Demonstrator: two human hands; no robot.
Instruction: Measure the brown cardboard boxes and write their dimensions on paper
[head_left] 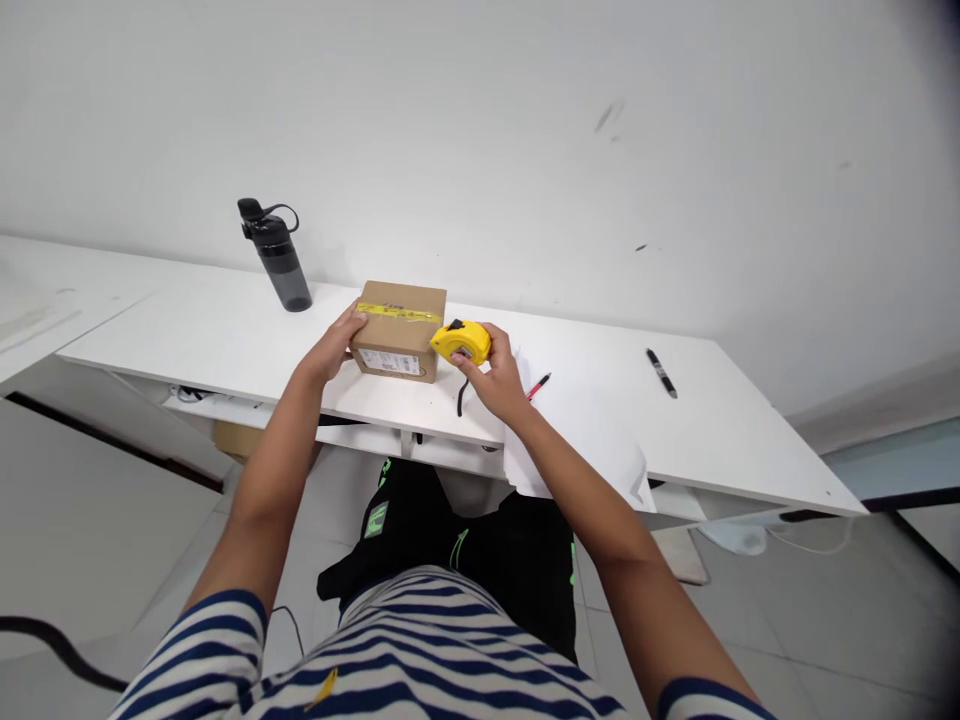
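A small cardboard box [397, 335] with a strip of yellow tape over its top and a white label on its front stands on the white desk [225, 340]. My left hand [334, 345] grips the box's left side, thumb at the upper edge and some fingers hidden behind. In my right hand [499, 380] is a yellow tape measure [469, 342], held close to the box's right side. A black wrist strap [461, 398] hangs below the tape measure. No blade can be seen drawn out.
White paper sheets [577, 430] overhang the desk's front edge, with a red and black pen [538, 386] on them. A black marker [661, 373] lies farther right. At the back left stands a dark water bottle [281, 260]. The wall [480, 150] rises directly behind.
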